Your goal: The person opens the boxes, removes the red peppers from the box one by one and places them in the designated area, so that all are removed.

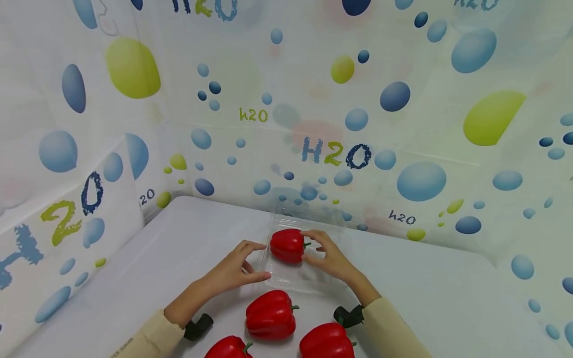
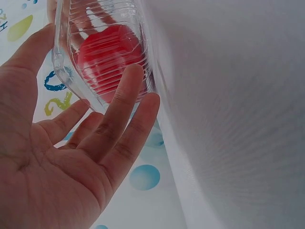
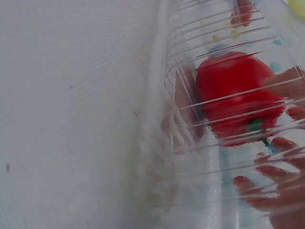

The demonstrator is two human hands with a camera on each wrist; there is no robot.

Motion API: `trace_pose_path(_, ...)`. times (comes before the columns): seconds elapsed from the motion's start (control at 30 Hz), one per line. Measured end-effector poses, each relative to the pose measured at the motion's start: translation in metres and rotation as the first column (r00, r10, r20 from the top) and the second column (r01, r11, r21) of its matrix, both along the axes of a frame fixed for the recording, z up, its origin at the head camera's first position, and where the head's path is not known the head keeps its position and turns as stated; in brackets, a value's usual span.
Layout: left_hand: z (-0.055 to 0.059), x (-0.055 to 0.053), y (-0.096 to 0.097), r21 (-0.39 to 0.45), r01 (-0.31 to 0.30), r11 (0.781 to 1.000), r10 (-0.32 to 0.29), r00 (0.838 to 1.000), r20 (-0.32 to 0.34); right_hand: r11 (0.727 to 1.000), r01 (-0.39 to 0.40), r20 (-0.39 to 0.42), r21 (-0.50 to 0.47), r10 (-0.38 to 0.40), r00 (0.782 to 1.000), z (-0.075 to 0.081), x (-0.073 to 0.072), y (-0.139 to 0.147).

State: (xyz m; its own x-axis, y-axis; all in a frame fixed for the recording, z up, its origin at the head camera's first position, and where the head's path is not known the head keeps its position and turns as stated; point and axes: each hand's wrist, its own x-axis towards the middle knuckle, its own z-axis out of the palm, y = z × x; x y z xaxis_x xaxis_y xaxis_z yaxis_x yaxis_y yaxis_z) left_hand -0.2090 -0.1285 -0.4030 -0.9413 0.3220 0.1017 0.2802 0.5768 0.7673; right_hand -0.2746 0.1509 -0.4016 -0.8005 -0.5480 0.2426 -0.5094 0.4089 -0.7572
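A red bell pepper [image 1: 286, 245] with a green stem lies on its side in a clear plastic container [image 1: 309, 279]. My left hand [image 1: 235, 267] is at the container's left side, thumb and fingers spread; in the left wrist view its fingertips lie at the ridged clear wall, with the pepper [image 2: 112, 57] behind it. From the right, my right hand [image 1: 329, 256] reaches over the container, a finger and the thumb at the pepper's stem end. Through the clear wall, the right wrist view shows a fingertip overlapping the pepper [image 3: 236, 95] and other fingers apart from it.
Nearer me on the white table [image 1: 429, 293] lie more red bell peppers: one in the middle [image 1: 270, 315], one at the front left [image 1: 228, 348] and one at the front right [image 1: 327, 342]. A printed sheet [image 1: 286, 79] with coloured drops hangs behind the table.
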Motion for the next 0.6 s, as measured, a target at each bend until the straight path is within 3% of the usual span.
trace_pose_path(0.23,0.0002,0.0006,0.0000,0.000,-0.002,1.000,0.002,1.000,-0.001,0.998,-0.040,-0.005,0.051,0.041,0.999,-0.0018,0.0000,-0.0010)
trace_pose_path(0.6,0.0007,0.0012,-0.0004,0.007,0.002,1.000,-0.002,1.000,0.000,0.999,-0.007,0.021,0.045,0.007,1.000,-0.0031,-0.0007,-0.0023)
